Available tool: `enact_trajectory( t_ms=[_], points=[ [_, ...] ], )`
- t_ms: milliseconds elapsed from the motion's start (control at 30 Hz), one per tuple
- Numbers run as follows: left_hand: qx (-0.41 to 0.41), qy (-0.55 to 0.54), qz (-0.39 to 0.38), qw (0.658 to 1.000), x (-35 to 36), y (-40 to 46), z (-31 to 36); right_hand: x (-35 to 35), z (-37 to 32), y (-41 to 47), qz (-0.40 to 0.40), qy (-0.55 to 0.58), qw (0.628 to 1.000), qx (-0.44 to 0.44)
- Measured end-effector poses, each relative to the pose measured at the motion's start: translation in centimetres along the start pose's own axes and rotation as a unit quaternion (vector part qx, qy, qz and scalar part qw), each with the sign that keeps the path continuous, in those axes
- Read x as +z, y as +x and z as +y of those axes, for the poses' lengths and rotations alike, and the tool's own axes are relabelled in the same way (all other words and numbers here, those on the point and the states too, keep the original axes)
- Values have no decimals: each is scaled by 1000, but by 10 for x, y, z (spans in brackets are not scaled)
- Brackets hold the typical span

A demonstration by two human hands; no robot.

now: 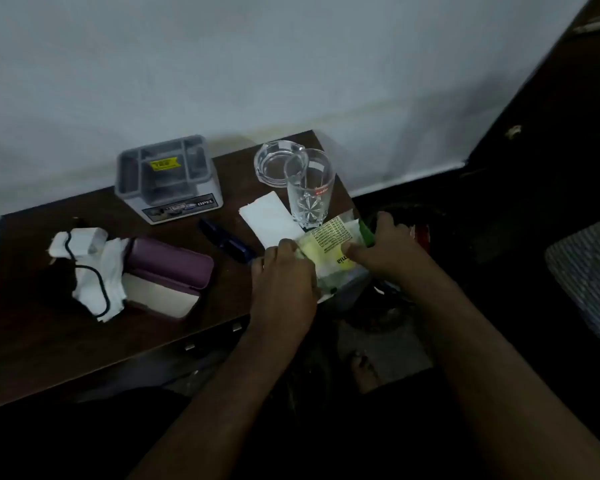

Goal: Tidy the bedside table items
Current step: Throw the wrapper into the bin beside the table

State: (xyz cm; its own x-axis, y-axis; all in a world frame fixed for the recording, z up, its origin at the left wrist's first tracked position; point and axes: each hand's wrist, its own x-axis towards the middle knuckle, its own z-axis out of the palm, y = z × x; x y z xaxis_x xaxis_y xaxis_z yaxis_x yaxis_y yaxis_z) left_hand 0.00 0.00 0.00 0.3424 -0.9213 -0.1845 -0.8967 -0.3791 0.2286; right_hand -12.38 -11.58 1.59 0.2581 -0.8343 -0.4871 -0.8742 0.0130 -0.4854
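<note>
Both hands hold a yellow-green snack wrapper [329, 252] at the right front corner of the dark wooden bedside table [49, 341]: the left hand [283, 275] pinches its left edge, and the right hand [383, 249] curls over its right side. Just behind the wrapper a folded white paper [269, 216] lies flat, with a clear drinking glass [309, 188] standing upright beside it and a glass ashtray [274, 162] behind that. A blue pen [226, 240] lies close to the left hand. Farther left sit a grey organizer box [168, 180], an open purple case [172, 271] and crumpled white tissue [97, 271] tangled with a black cord [99, 282].
</note>
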Motion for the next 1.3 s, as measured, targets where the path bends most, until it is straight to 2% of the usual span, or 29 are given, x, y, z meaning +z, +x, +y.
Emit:
enact_trajectory(
  t_ms=[33,100,267,433,567,633,733,800,867,1167,1300],
  points=[
    [-8,19,-11,1000,3,2,1,3,-1,1,-5,-18,1000,-2],
    [-16,36,16,999,7,4,4,5,-3,4,-3,-57,998,-10],
    [-30,31,36,998,12,7,10,5,-4,2,6,-102,994,-39],
    [-23,42,45,998,11,6,18,-10,0,-4,16,-46,996,-73],
    [40,-44,86,994,8,7,32,-34,24,-9,39,23,993,-107],
    [97,-91,105,985,9,5,47,-51,44,-11,107,59,986,-111],
    [172,-136,110,969,16,4,71,-78,76,-14,295,117,942,-110],
    [196,-137,74,968,25,6,82,-91,93,-16,397,137,902,-102],
    [200,-147,34,968,35,9,93,-94,103,-15,433,135,887,-87],
    [174,-178,-36,968,65,44,134,-79,137,18,356,70,931,-21],
    [192,-138,-44,971,71,49,147,-76,147,31,287,78,955,-9]
  ],
)
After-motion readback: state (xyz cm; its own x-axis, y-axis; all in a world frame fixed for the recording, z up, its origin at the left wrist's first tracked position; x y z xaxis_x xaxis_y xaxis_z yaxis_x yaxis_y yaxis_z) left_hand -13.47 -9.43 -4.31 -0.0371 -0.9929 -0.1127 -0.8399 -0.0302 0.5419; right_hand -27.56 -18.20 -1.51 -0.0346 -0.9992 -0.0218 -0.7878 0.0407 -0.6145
